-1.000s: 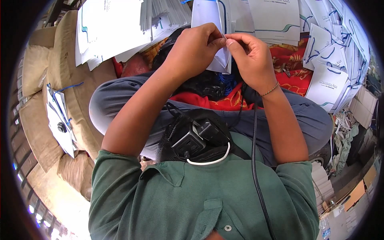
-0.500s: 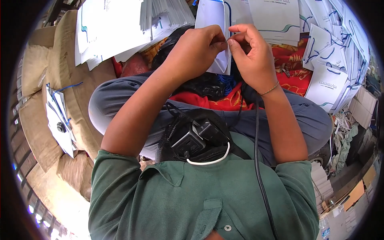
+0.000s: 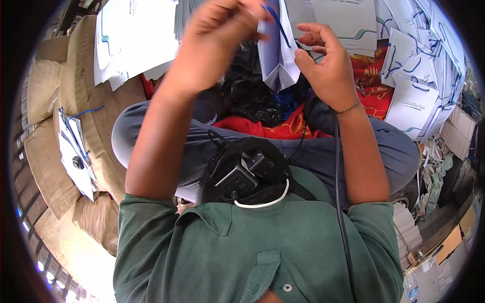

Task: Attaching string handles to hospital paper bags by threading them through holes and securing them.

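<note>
A white paper bag (image 3: pixel 280 55) with folded sides stands tilted in front of me, beyond my crossed legs. A blue cord (image 3: pixel 278 25) runs from the bag's side up to the fingers of my left hand (image 3: pixel 217 43). That hand is smeared by motion, but its fingertips look pinched on the cord. My right hand (image 3: pixel 331 68) is on the bag's right, fingers apart and curved, holding nothing. Its thumb is close to the bag's edge; I cannot tell whether they touch.
Flat white printed sheets (image 3: pixel 136 40) lie at the far left, more white bags (image 3: pixel 343 22) beyond. Finished-looking corded bags (image 3: pixel 414 106) are heaped at right. Black plastic (image 3: pixel 247 91) and red patterned cloth (image 3: pixel 374 101) lie before my legs. A black cable (image 3: pixel 341 212) hangs down my front.
My left hand has moved up and left, away from the bag, drawing the blue cord. My right hand has shifted slightly right and its fingers have spread. The bag has tilted, showing its folded end.
</note>
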`<state>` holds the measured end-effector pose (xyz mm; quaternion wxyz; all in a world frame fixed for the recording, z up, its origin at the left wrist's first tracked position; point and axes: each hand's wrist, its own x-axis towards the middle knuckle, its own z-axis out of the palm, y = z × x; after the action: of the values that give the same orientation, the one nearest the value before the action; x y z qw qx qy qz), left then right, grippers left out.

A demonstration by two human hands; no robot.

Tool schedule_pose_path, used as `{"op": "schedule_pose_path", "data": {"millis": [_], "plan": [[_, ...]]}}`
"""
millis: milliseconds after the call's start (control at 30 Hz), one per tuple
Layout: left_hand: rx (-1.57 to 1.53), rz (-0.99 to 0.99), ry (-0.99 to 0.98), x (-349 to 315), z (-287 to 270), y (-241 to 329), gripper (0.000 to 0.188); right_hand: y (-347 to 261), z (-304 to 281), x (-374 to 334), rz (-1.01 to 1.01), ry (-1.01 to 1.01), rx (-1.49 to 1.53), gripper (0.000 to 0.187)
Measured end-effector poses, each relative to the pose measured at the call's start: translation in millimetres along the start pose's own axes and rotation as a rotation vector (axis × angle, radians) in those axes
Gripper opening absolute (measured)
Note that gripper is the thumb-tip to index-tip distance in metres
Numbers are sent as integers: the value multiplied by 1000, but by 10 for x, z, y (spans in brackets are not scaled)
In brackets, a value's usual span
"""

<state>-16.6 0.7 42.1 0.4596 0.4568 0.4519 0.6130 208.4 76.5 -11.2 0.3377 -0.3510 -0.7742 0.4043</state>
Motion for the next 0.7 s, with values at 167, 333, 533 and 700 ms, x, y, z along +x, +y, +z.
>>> {"op": "schedule_pose_path", "data": {"millis": [167,333,533,700], "plan": [[-103,-186,-122,9,-25,231,13,-57,38,-22,38,-122,85,46],[-18,-259,-154,-114,156,-16,16,-192,78,-11,-17,-115,317,38],[206,-224,-188,-88,227,82,23,-209,-6,-2,-100,-104,405,22],[284,-392,-140,-75,218,132,27,-287,-47,16,-187,-52,260,10]]}}
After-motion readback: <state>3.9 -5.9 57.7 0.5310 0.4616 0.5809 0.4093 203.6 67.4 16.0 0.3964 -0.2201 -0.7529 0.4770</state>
